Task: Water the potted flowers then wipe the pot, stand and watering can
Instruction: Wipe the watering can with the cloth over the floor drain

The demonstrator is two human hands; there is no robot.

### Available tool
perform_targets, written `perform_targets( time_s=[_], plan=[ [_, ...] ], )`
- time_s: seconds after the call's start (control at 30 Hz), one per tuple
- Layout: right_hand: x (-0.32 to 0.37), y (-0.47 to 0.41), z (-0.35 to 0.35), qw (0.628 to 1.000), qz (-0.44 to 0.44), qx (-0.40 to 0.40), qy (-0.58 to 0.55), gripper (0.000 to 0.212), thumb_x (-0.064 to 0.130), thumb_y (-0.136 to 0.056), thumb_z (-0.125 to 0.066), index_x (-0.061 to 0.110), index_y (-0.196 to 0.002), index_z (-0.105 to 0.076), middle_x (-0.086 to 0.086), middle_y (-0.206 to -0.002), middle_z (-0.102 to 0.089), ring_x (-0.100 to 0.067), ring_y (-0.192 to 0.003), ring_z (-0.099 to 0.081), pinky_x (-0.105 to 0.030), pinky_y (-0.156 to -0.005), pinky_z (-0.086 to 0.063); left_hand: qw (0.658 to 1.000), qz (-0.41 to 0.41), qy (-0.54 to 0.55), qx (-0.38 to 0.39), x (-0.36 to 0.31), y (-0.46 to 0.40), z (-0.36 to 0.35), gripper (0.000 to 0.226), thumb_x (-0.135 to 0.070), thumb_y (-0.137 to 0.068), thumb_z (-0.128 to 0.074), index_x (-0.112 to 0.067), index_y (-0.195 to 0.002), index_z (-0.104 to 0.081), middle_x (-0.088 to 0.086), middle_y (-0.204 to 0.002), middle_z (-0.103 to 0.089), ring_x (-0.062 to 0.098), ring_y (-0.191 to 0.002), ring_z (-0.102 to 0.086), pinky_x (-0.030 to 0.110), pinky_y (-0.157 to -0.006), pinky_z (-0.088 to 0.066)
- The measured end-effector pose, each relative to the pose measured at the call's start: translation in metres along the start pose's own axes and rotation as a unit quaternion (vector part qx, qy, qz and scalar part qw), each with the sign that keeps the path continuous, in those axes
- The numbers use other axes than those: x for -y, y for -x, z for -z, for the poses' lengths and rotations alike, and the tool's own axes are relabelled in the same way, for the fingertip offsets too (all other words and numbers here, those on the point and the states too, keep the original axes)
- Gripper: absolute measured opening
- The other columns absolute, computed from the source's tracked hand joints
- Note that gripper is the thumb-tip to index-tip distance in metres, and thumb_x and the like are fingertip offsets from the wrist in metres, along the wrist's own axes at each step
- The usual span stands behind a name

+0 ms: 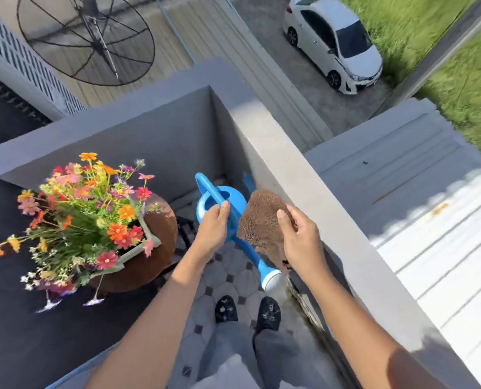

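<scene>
My left hand (212, 230) grips the handle of a blue watering can (222, 196), held in the air with its spout and white rose (273, 277) pointing down toward me. My right hand (301, 240) holds a brown cloth (261, 220) pressed against the can's right side and spout. To the left, colourful potted flowers (85, 214) fill a pale pot (138, 252) that rests on a round brown stand (160, 223) with thin metal legs.
A grey parapet wall (304, 192) runs along my right and across the back of the balcony. My dark shoes (246, 311) stand on patterned floor tiles. A black rack (186, 230) sits behind the stand. Below are a white car (334, 43) and a satellite dish (85, 37).
</scene>
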State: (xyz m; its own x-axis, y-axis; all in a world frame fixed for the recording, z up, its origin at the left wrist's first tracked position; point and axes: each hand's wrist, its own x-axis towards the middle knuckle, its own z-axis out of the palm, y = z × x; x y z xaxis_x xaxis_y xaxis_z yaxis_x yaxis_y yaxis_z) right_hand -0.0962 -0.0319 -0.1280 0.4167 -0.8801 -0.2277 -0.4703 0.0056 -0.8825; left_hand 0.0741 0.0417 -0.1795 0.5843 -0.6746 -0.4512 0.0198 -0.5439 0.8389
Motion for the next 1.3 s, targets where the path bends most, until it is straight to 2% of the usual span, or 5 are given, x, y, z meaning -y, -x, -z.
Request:
perform_targets(
  time_s=[0.33,0.63,0.87,1.07,1.3],
  plan=[
    [-0.219,-0.064,-0.128,0.993,-0.093,0.052,0.048,0.032,0.022,-0.099,-0.051,0.01,-0.128,-0.06,0.008,-0.118,-0.063,-0.005,-0.109,-0.056,-0.018,-0.1,-0.043,0.983,0.176,-0.052,0.008,0.26,-0.142,-0.077,0.04,-0.038,-0.103,-0.038,0.0,-0.101,-0.052,0.024,-0.101,-0.057,0.043,-0.109,-0.059,0.045,-0.088,-0.047],
    [-0.423,-0.138,-0.224,0.982,-0.16,0.087,0.048,0.036,0.018,-0.1,-0.042,0.008,-0.131,-0.056,-0.006,-0.132,-0.061,-0.019,-0.124,-0.056,-0.04,-0.112,-0.039,0.975,0.213,-0.052,0.024,0.434,-0.255,-0.148,0.032,-0.029,-0.105,-0.035,-0.004,-0.116,-0.051,0.015,-0.095,-0.056,0.014,-0.054,-0.056,0.021,-0.031,-0.04],
    [-0.485,-0.175,-0.255,0.978,-0.166,0.125,0.012,0.031,0.015,-0.097,-0.044,0.013,-0.123,-0.061,-0.003,-0.113,-0.065,-0.018,-0.107,-0.061,-0.038,-0.103,-0.046,0.975,0.218,-0.029,0.036,0.5,-0.301,-0.181,0.04,-0.029,-0.105,-0.034,0.002,-0.127,-0.048,0.012,-0.095,-0.055,0.014,-0.055,-0.056,0.022,-0.037,-0.044],
    [-0.505,-0.193,-0.273,0.959,-0.201,0.182,-0.078,0.034,-0.005,-0.096,-0.041,0.002,-0.123,-0.06,-0.01,-0.107,-0.065,-0.018,-0.095,-0.062,-0.031,-0.093,-0.047,0.97,0.233,0.027,0.065,0.526,-0.308,-0.185,0.027,-0.022,-0.106,-0.033,-0.012,-0.089,-0.052,0.006,-0.081,-0.057,0.007,-0.048,-0.06,0.019,-0.037,-0.043],
    [-0.494,-0.22,-0.283,0.902,-0.277,0.313,-0.111,0.038,-0.003,-0.094,-0.044,0.012,-0.122,-0.064,-0.011,-0.119,-0.068,-0.025,-0.11,-0.065,-0.04,-0.105,-0.046,0.923,0.256,0.263,0.12,0.509,-0.286,-0.148,0.073,-0.069,-0.092,-0.032,-0.013,-0.127,-0.063,0.007,-0.116,-0.07,0.02,-0.102,-0.068,0.034,-0.08,-0.057]
  ],
)
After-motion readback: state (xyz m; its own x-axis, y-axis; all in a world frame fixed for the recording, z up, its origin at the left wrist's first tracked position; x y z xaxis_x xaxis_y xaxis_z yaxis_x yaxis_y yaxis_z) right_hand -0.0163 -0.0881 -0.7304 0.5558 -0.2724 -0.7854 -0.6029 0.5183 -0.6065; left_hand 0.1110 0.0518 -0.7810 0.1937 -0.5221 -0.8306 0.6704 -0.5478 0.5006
